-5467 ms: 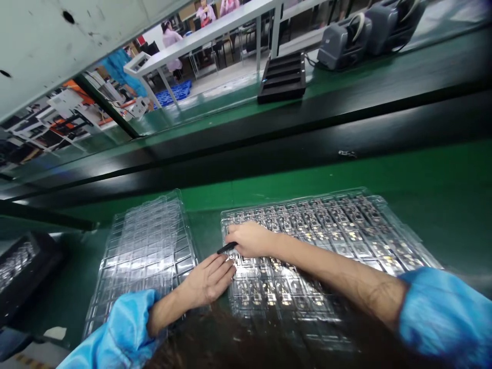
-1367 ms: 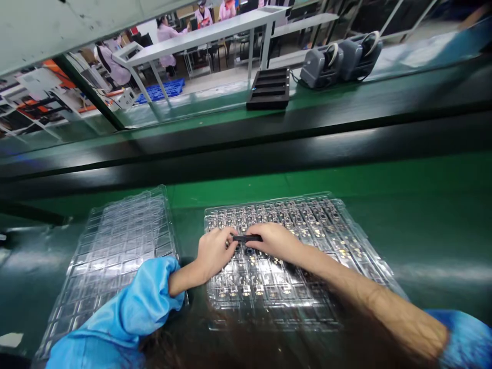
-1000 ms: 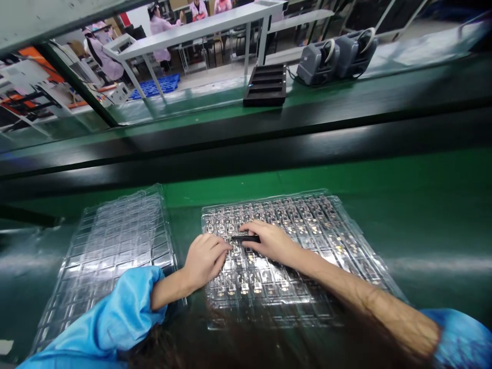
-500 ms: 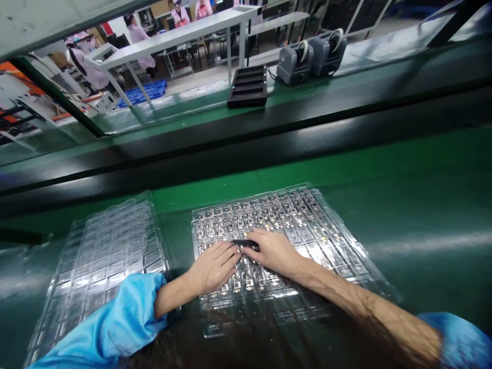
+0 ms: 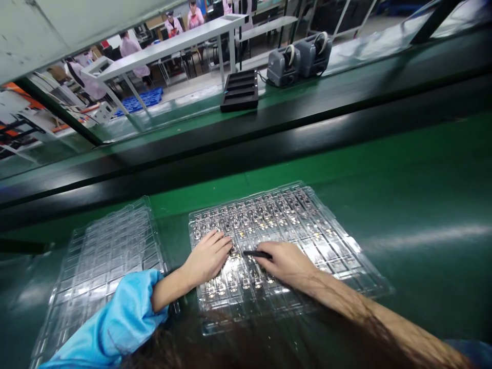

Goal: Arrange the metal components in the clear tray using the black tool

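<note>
A clear plastic tray [image 5: 357, 246] lies in front of me, its pockets filled in rows with small circuit boards [image 5: 274, 207]. My left hand [image 5: 208, 257] rests palm down over the tray's left part, fingers stretched out. In my right hand [image 5: 288, 262] is a slim black pen-like tool [image 5: 257, 253], pinched between thumb and fingers, its tip pointing left over the boards. A small gap separates the tip from my left fingers. Whether the tip touches a board I cannot tell.
Another clear tray [image 5: 111, 251] lies to the left. Beyond the dark conveyor belt [image 5: 192, 138] stand a black compartment box [image 5: 240, 91] and two grey tape dispensers [image 5: 284, 65]. People in pink work at benches [image 5: 172, 41] behind. Hair covers the bottom edge.
My hands have moved apart: the left fingers have come away from the black tool's tip, and the right hand has shifted right and nearer with the tool. The camera view has shifted slightly.
</note>
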### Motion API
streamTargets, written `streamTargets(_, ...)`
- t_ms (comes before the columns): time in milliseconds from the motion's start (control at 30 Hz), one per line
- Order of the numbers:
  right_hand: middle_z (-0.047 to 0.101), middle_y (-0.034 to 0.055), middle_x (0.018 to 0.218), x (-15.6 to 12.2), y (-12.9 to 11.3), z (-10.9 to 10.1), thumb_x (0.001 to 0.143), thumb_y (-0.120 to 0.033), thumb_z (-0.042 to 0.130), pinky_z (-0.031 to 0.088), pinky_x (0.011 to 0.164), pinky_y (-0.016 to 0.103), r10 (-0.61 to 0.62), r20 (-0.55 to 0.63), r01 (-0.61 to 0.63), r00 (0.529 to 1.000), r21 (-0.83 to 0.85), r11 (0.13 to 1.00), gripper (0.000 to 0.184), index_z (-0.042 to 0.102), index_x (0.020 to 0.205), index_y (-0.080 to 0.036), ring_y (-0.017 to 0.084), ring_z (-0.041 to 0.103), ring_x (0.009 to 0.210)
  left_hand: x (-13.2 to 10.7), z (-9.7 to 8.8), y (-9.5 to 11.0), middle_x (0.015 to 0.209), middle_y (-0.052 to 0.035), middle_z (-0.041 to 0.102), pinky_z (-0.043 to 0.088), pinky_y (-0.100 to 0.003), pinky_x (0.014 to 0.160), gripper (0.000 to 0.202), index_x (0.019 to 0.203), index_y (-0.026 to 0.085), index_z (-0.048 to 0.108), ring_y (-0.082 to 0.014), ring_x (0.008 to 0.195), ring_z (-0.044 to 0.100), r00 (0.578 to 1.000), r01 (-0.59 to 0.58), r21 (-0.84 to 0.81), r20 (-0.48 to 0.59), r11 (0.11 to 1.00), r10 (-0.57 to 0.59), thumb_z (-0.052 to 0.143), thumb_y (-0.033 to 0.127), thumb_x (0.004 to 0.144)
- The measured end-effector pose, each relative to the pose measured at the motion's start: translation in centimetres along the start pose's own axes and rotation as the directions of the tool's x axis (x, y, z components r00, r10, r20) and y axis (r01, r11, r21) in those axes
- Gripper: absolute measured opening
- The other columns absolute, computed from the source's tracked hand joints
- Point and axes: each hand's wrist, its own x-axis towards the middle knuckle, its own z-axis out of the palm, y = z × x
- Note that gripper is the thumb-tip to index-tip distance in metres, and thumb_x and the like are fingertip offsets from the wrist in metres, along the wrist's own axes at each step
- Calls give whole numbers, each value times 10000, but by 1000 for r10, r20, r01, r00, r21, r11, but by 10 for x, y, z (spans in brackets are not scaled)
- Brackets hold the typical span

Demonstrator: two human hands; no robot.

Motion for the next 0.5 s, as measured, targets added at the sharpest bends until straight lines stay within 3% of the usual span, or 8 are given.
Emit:
streamTargets(167, 681, 83, 887, 1, -24, 24, 905, -521, 420, 345, 636, 339, -25, 14, 26, 1000, -115, 993, 402, 642, 905, -186, 286, 645, 805, -4, 4, 0, 1301, -55, 536, 251, -438, 1164, 291, 1186, 88, 578, -217, 1238, 427, 997, -81, -29, -3, 996, 81, 458, 183, 938)
streamTargets(333, 682, 87, 899, 5, -27, 23, 839, -272, 430, 345, 658, 332, 2, 17, 0, 1000, -125, 992, 223, 627, 887, -179, 271, 645, 828, -13, 11, 1, 1308, -49, 530, 245, -451, 1171, 290, 1186, 97, 583, -220, 1233, 434, 994, -108, 13, 7, 994, 108, 483, 194, 931)
streamTargets(400, 669, 62, 837, 5, -22, 20, 823, -283, 433, 325, 636, 314, 35, -10, -35, 999, -43, 998, 197, 605, 847, -189, 239, 622, 768, -14, 14, 0, 1324, -45, 518, 242, -452, 1176, 291, 1183, 96, 588, -220, 1243, 427, 994, -105, 17, 18, 994, 104, 487, 200, 931)
streamTargets(500, 590, 13, 707, 7, -15, 17, 827, -328, 434, 299, 597, 271, 82, -46, -70, 996, 222, 973, 186, 526, 756, -182, 162, 524, 663, -15, 17, -1, 1336, -51, 509, 241, -452, 1179, 301, 1190, 98, 598, -223, 1248, 425, 993, -115, 30, 24, 993, 114, 490, 198, 927)
